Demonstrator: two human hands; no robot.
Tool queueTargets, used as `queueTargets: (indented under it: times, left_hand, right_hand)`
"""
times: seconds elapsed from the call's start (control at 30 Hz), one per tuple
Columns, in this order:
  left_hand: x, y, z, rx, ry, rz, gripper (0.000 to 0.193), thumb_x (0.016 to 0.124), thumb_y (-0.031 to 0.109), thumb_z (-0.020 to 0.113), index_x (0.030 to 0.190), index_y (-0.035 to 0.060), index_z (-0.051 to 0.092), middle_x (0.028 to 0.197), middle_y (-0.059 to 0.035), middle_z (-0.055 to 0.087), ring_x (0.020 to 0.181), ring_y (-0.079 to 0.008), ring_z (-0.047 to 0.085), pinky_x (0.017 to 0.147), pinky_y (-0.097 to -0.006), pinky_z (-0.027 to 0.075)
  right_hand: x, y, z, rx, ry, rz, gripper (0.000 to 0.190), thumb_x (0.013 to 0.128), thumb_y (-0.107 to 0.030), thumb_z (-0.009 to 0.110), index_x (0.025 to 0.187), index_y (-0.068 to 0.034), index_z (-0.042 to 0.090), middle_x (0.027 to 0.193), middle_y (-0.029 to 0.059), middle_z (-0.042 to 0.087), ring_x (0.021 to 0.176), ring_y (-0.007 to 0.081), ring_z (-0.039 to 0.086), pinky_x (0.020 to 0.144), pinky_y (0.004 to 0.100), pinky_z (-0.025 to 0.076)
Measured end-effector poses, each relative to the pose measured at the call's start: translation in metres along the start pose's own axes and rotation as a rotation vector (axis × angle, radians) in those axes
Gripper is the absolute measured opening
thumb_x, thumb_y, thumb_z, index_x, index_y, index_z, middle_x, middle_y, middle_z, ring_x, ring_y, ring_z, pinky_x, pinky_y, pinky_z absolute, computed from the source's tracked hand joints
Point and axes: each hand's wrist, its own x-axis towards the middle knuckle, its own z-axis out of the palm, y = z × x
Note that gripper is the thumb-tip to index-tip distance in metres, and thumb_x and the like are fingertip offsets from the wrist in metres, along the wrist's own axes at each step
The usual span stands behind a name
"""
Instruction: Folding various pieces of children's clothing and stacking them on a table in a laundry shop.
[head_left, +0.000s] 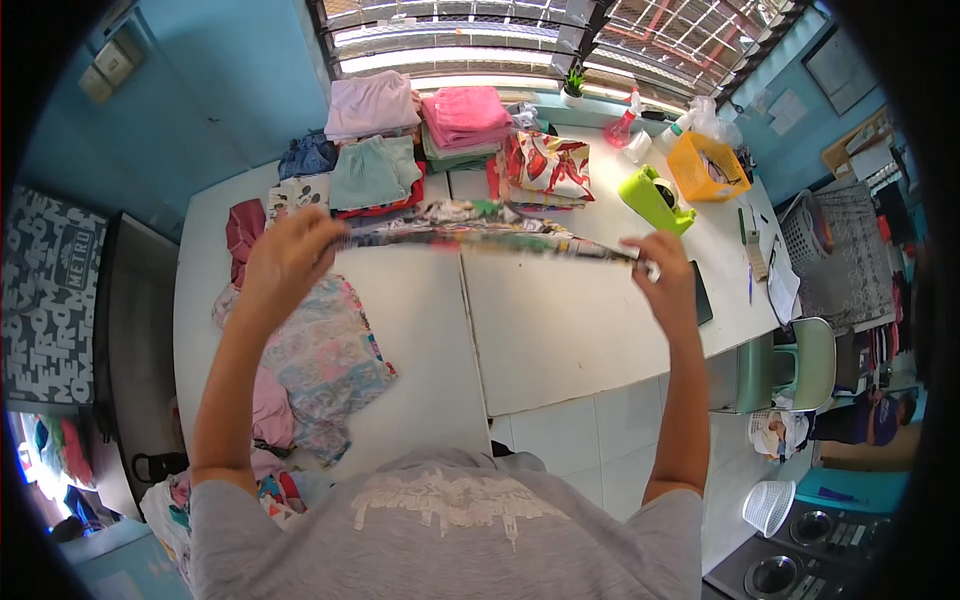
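Between my two hands a multicoloured printed cloth (480, 232) is stretched above the white table (555, 322); motion blurs its lower edge. My left hand (296, 244) grips one end, and my right hand (664, 274) pinches the other. Below my left forearm lies a pastel patchwork-print cloth (326, 360), spread on the table beside a crumpled pink garment (271, 409). Folded clothes rise in stacks beyond the held cloth: a pale pink piece (373, 103), bright pink towels (469, 116), light green shorts (375, 172) and a red-and-white printed cloth (553, 165).
On the right stand a lime-green tape dispenser (656, 199), a yellow basket (705, 169) and a pink spray bottle (621, 129). A green chair (806, 364) meets the table's right side. Front-loading machines (780, 574) and a person (877, 420) are farther right.
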Motion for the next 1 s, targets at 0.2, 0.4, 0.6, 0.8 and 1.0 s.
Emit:
queueTargets:
  times: [0.2, 0.4, 0.6, 0.8, 1.0]
  left_hand:
    - [-0.089, 0.037, 0.065, -0.126, -0.102, -0.114, 0.025, 0.057, -0.001, 0.066, 0.079, 0.0065, 0.055, 0.082, -0.0082, 0.055, 0.079, -0.0275, 0.055, 0.068, -0.0369, 0.045]
    - [-0.162, 0.064, 0.135, -0.336, -0.291, -0.305, 0.020, 0.061, 0.001, 0.063, 0.078, 0.0059, 0.053, 0.093, -0.0072, 0.058, 0.091, -0.0260, 0.054, 0.079, -0.0375, 0.041]
    - [-0.187, 0.067, 0.156, -0.977, -0.315, -0.689, 0.016, 0.068, -0.002, 0.055, 0.081, 0.0056, 0.050, 0.096, -0.0059, 0.058, 0.090, -0.0187, 0.055, 0.081, -0.0322, 0.040]
    - [-0.133, 0.033, 0.171, -1.273, -0.061, -1.029, 0.017, 0.072, -0.005, 0.051, 0.086, 0.0048, 0.050, 0.085, 0.0004, 0.052, 0.081, -0.0093, 0.049, 0.078, -0.0247, 0.040]
    - [-0.079, 0.007, 0.214, -0.844, 0.165, -0.954, 0.032, 0.077, 0.002, 0.059, 0.106, 0.0008, 0.047, 0.100, -0.0068, 0.054, 0.092, -0.0188, 0.052, 0.082, -0.0308, 0.040]
  right_hand:
    - [-0.093, 0.015, 0.048, 0.040, -0.122, 0.135, 0.038, 0.053, 0.013, 0.059, 0.085, -0.008, 0.062, 0.078, 0.0066, 0.047, 0.075, 0.0232, 0.049, 0.059, 0.0315, 0.044]
    - [-0.179, 0.049, 0.103, 0.110, -0.335, 0.417, 0.028, 0.056, 0.008, 0.062, 0.079, -0.008, 0.062, 0.075, 0.0050, 0.049, 0.076, 0.0228, 0.049, 0.063, 0.0325, 0.043]
    - [-0.204, 0.065, 0.114, 0.640, -0.205, 0.610, 0.021, 0.065, 0.004, 0.060, 0.083, -0.005, 0.060, 0.092, 0.0058, 0.059, 0.092, 0.0171, 0.052, 0.080, 0.0273, 0.043]
    - [-0.149, 0.087, 0.137, 1.056, -0.011, 0.923, 0.013, 0.077, 0.002, 0.055, 0.088, -0.003, 0.055, 0.082, 0.0008, 0.056, 0.081, 0.0087, 0.052, 0.075, 0.0217, 0.041]
    - [-0.097, 0.107, 0.182, 0.742, 0.221, 0.940, 0.024, 0.081, -0.006, 0.057, 0.104, -0.003, 0.052, 0.102, 0.0065, 0.054, 0.095, 0.0161, 0.050, 0.082, 0.0289, 0.040]
